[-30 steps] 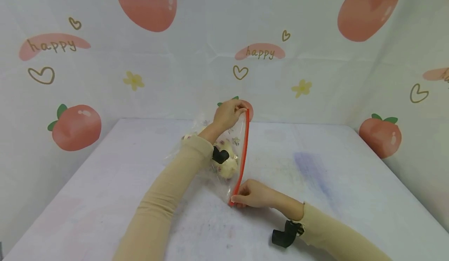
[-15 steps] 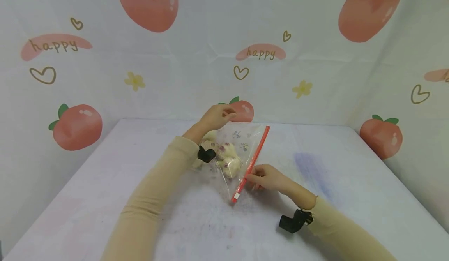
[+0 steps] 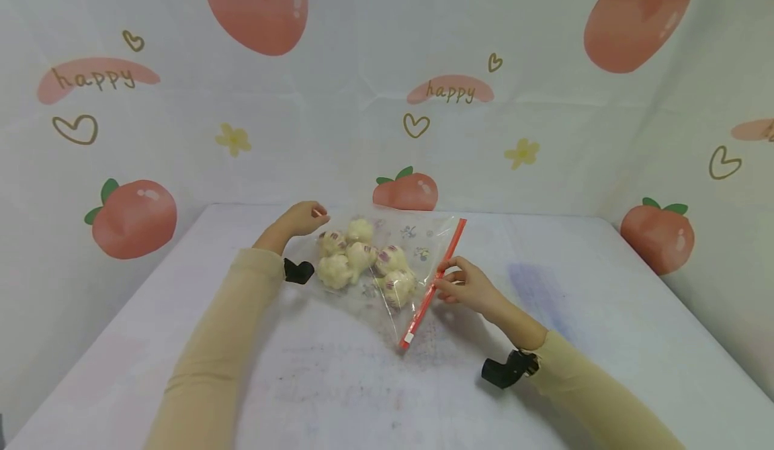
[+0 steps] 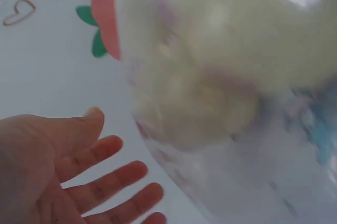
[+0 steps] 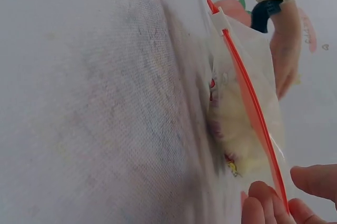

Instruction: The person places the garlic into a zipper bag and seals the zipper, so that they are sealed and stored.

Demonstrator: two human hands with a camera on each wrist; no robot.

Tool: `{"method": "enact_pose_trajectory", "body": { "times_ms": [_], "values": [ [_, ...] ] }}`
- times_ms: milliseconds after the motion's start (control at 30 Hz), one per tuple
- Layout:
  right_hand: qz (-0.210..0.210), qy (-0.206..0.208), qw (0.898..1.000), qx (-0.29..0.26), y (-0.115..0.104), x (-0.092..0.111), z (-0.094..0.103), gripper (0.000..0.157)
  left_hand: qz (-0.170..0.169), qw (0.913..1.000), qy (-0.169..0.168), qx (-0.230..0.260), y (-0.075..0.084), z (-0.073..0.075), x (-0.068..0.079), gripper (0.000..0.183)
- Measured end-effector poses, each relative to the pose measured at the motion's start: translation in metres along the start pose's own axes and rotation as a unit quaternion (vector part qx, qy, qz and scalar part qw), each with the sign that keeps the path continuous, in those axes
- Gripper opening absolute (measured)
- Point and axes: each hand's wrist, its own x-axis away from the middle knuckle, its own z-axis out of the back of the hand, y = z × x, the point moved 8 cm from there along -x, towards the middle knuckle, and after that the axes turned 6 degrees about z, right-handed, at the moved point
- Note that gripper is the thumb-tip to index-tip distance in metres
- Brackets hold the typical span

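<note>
A clear zip bag lies flat on the table, a red zip strip along its right edge and a small white slider at the near end. Several garlic bulbs lie inside. Beside the bag's left end is my left hand; in the left wrist view its fingers are spread and apart from the plastic. At the middle of the red strip, my right hand has its loosely bent fingertips at the edge. In the right wrist view its thumb stands off the strip.
The white-covered table carries a bluish stain on the right. A white curtain printed with fruit and hearts rises behind and at both sides. Black wrist cameras sit on both wrists.
My left hand has let go of the strip's far end and moved left past the garlic. The bag has settled flat. My right hand has left the near corner and moved up along the strip.
</note>
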Motion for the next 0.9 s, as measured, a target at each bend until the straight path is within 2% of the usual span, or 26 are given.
{"method": "enact_pose_trajectory", "body": {
  "times_ms": [67, 167, 267, 400, 533, 667, 900],
  "values": [
    [0.003, -0.001, 1.0, 0.0, 0.0, -0.001, -0.001, 0.035, 0.009, 0.9996, -0.026, -0.009, -0.012, -0.007, 0.001, 0.045],
    [-0.002, 0.004, 1.0, 0.001, 0.001, -0.002, -0.001, 0.034, 0.017, 0.9982, -0.057, 0.008, -0.024, -0.016, 0.002, 0.045],
    [-0.002, 0.009, 1.0, 0.0, -0.001, -0.003, 0.0, 0.033, 0.019, 0.997, -0.067, 0.034, -0.03, -0.018, 0.005, 0.045],
    [0.008, 0.015, 1.0, 0.002, -0.002, -0.004, 0.003, 0.033, 0.011, 0.9968, -0.065, 0.044, -0.033, -0.017, 0.008, 0.043],
    [0.007, 0.019, 1.0, 0.017, 0.003, -0.006, 0.01, 0.034, 0.01, 0.9956, -0.079, 0.05, -0.035, -0.018, 0.012, 0.042],
    [0.005, 0.016, 0.999, 0.033, 0.007, -0.008, 0.019, 0.034, 0.002, 0.9917, -0.113, 0.061, -0.034, -0.023, 0.021, 0.046],
    [-0.011, 0.004, 0.997, 0.08, 0.012, -0.009, 0.035, 0.03, -0.006, 0.9789, -0.181, 0.095, -0.034, -0.04, 0.031, 0.049]
  ]
}}
